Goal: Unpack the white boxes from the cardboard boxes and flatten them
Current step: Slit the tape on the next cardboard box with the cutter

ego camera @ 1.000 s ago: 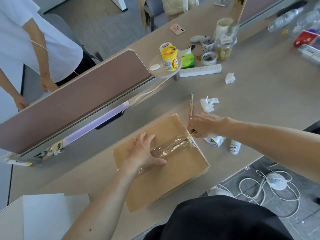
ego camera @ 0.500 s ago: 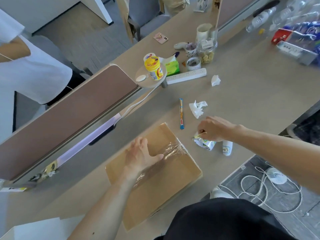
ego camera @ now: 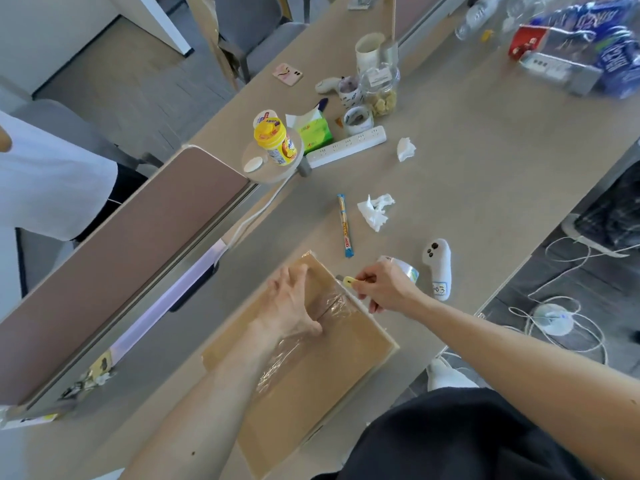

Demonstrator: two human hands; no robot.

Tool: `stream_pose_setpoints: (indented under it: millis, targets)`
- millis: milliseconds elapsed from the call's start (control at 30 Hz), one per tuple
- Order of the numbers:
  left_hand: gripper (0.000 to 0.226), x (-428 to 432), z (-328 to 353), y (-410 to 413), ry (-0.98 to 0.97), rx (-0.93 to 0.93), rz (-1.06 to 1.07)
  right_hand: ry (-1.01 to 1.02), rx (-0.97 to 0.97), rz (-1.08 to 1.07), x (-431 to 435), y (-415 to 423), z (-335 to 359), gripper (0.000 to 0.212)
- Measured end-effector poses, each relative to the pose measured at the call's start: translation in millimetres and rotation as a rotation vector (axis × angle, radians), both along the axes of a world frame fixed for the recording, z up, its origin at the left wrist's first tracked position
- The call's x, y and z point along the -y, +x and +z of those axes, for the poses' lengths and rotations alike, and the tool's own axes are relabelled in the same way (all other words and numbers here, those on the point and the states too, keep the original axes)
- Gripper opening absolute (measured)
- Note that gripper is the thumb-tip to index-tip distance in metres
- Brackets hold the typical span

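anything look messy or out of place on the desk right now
Two crumpled white tissues lie loose on the desk, one beside the candy stick, one near the power strip. The cardboard box still has wrinkled clear tape along its seam.
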State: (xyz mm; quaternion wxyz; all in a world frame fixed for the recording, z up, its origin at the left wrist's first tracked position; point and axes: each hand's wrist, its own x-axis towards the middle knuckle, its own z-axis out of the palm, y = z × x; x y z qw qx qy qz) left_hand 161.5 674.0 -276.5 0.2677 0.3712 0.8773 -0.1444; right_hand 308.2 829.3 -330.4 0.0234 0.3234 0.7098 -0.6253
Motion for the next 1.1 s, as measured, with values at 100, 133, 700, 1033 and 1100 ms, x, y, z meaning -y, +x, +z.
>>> stream_pose_setpoints:
  millis: [100, 133, 700, 1033, 1100]
  targets:
    - [0.120, -4.9, -6.0, 8.4, 0.000, -0.041, 0.021, -0.046, 0.005, -0.010, 2.2, -2.3, -3.6, 0.022]
    - [0.119, -6.1, -8.1, 9.4, 0.006, -0.051, 0.030, -0.049, 0.004, -0.005, 2.0, -2.8, -4.0, 0.022]
    - [0.120, -7.2, -0.8, 7.2, -0.014, 0.009, 0.048, 0.145, 0.061, 0.215, -19.2, -3.0, 13.0, 0.033]
    - [0.123, -7.5, -5.2, 3.2, -0.025, 0.015, 0.047, 0.064, 0.072, 0.267, -7.2, 16.3, 12.3, 0.046]
    - [0.124, -7.0, -6.0, 2.5, -0.025, 0.012, 0.046, 0.068, 0.089, 0.293, -8.1, 19.0, 14.7, 0.046]
